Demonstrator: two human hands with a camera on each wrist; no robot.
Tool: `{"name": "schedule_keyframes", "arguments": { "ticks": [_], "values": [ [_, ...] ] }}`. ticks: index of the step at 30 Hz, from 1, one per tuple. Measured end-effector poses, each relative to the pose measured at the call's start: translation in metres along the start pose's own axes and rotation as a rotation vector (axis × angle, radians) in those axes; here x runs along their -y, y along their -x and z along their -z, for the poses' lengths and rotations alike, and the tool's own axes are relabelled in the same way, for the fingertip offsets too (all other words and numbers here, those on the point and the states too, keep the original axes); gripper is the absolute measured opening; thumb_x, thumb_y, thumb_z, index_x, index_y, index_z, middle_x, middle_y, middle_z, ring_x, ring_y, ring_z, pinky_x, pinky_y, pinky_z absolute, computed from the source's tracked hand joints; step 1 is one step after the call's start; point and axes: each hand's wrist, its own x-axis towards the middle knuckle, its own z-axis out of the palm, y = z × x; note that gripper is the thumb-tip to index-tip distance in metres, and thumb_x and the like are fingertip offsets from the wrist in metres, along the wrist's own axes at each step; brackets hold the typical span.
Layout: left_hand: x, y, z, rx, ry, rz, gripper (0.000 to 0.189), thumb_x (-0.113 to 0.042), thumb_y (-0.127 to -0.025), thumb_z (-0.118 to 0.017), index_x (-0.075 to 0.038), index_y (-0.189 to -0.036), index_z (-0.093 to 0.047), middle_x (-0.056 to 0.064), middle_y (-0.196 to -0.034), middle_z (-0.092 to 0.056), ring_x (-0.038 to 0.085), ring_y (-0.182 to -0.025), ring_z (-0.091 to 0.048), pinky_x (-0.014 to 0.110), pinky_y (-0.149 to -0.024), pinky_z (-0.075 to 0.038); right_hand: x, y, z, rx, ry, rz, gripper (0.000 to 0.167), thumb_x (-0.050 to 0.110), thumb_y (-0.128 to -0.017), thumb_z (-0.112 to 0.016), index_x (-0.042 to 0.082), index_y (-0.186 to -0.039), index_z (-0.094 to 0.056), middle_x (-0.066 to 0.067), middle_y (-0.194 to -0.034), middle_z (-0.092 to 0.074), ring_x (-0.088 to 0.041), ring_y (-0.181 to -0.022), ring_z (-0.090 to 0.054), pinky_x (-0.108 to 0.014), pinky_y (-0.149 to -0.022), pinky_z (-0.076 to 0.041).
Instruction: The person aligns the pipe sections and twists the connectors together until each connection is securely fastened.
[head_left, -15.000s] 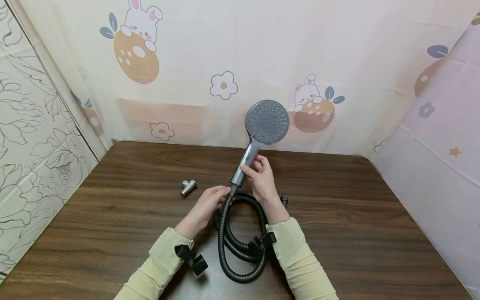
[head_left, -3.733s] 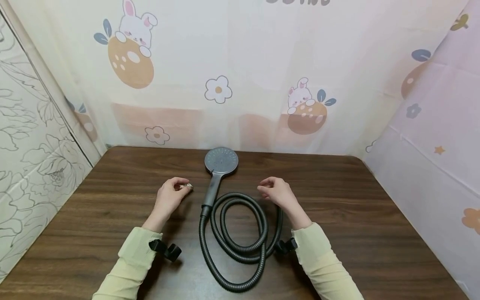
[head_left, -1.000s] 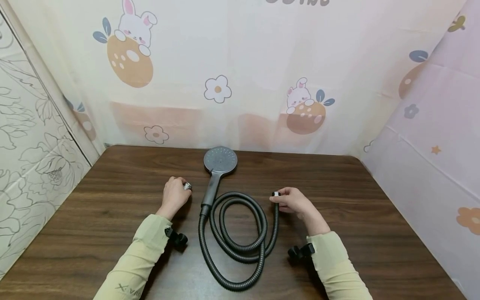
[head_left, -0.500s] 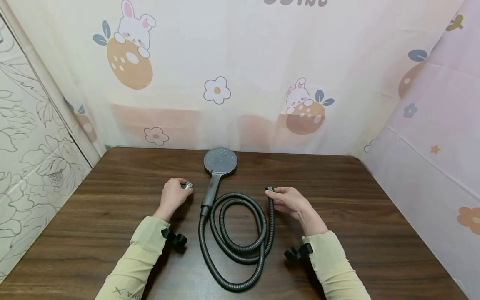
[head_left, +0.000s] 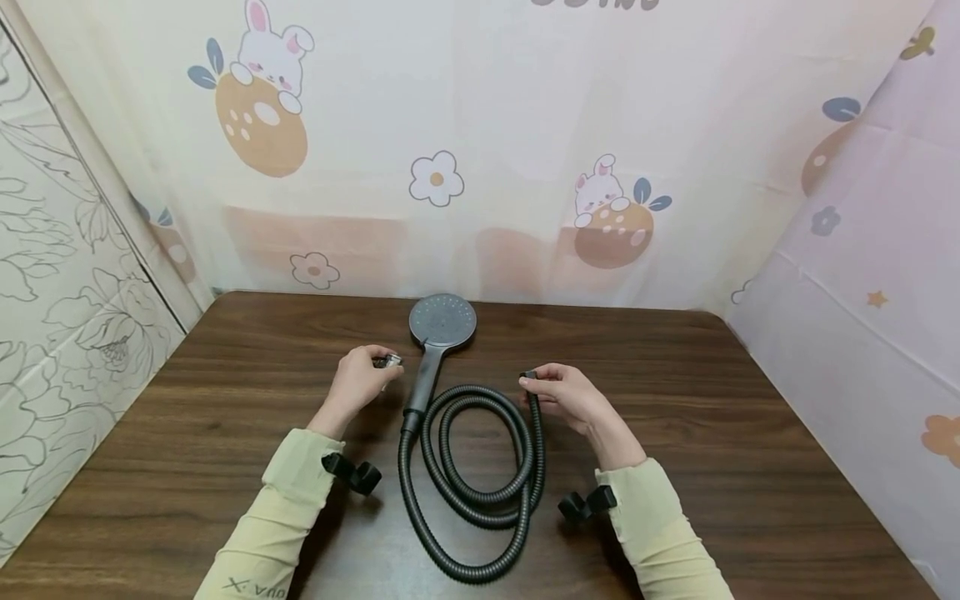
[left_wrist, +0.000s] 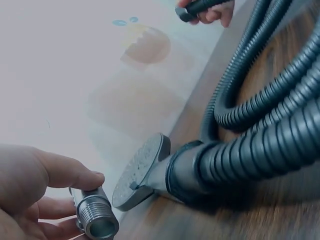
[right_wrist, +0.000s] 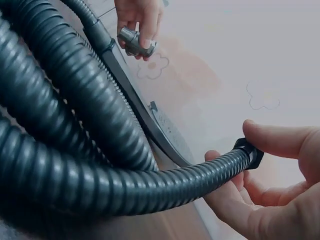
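My left hand (head_left: 354,387) pinches a small chrome tee fitting (head_left: 391,362) between thumb and fingers. Its threaded open end (left_wrist: 97,216) faces the camera in the left wrist view. My right hand (head_left: 576,402) holds the free end of a dark ribbed shower hose (head_left: 471,574), with thumb and fingers at its black end nut (right_wrist: 254,154). Between the hands, a grey hand shower (head_left: 442,321) lies on the table, spray face up, attached to the hose's other end. The fitting and the hose nut are apart.
The hose lies in loose loops on the dark wood table (head_left: 750,467), in front of and between the forearms. A patterned curtain (head_left: 510,108) hangs behind the table's back edge. Each wrist carries a black camera mount (head_left: 352,473).
Earlier both hands were at the hand shower, which now lies on the table. The left hand has taken the tee fitting, the right the hose end. Lately both have moved slightly closer together.
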Motion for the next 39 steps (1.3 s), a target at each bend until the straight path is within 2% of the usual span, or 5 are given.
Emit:
{"name": "schedule_keyframes", "arguments": {
  "ticks": [15,25,29,33,39],
  "values": [
    [-0.023,0.005,-0.005,0.012,0.201,-0.033,0.032,-0.018,-0.081,-0.065,-0.002,-0.109,-0.062,0.013,-0.103,-0.063,0.023,-0.090,-0.058,0.026,-0.066,-0.046,0.011,0.002,-0.022,0.041,0.001,0.040,0.030,0.010,-0.089,-0.056,-0.005,-0.113,-0.048,-0.009,-0.086,-0.059,-0.018,-0.073,-0.059,-0.033,-0.072,-0.051],
    [-0.036,0.008,-0.005,0.029,0.294,-0.006,0.035,-0.018,-0.082,-0.066,-0.005,-0.113,-0.061,0.013,-0.109,-0.060,0.024,-0.097,-0.056,0.028,-0.068,-0.048,0.019,0.000,-0.034,0.044,0.059,0.087,0.034,0.010,-0.093,-0.049,-0.011,-0.120,-0.047,-0.019,-0.100,-0.060,-0.017,-0.082,-0.058,-0.028,-0.072,-0.050],
    [-0.038,0.008,-0.004,0.028,0.323,0.012,0.036,-0.019,-0.082,-0.066,-0.005,-0.115,-0.060,0.013,-0.109,-0.059,0.024,-0.097,-0.056,0.032,-0.072,-0.048,0.020,-0.002,-0.039,0.031,0.054,0.080,0.033,0.010,-0.093,-0.049,-0.009,-0.120,-0.047,-0.021,-0.100,-0.060,-0.016,-0.078,-0.057,-0.025,-0.067,-0.049],
    [-0.039,0.007,-0.005,0.028,0.361,0.030,0.038,-0.021,-0.081,-0.067,-0.006,-0.115,-0.059,0.012,-0.109,-0.058,0.023,-0.098,-0.056,0.034,-0.076,-0.048,0.022,-0.003,-0.043,-0.004,0.019,0.083,0.031,0.011,-0.092,-0.052,-0.007,-0.116,-0.046,-0.012,-0.089,-0.063,-0.015,-0.074,-0.057,-0.025,-0.064,-0.049],
    [-0.042,0.008,-0.007,0.007,0.398,0.028,0.039,-0.022,-0.079,-0.070,-0.005,-0.111,-0.058,0.012,-0.106,-0.060,0.022,-0.097,-0.058,0.028,-0.075,-0.044,0.022,-0.003,-0.049,-0.040,-0.011,0.111,0.031,0.011,-0.088,-0.058,-0.007,-0.112,-0.050,-0.010,-0.086,-0.067,-0.012,-0.070,-0.059,-0.022,-0.061,-0.048]
  ]
}}
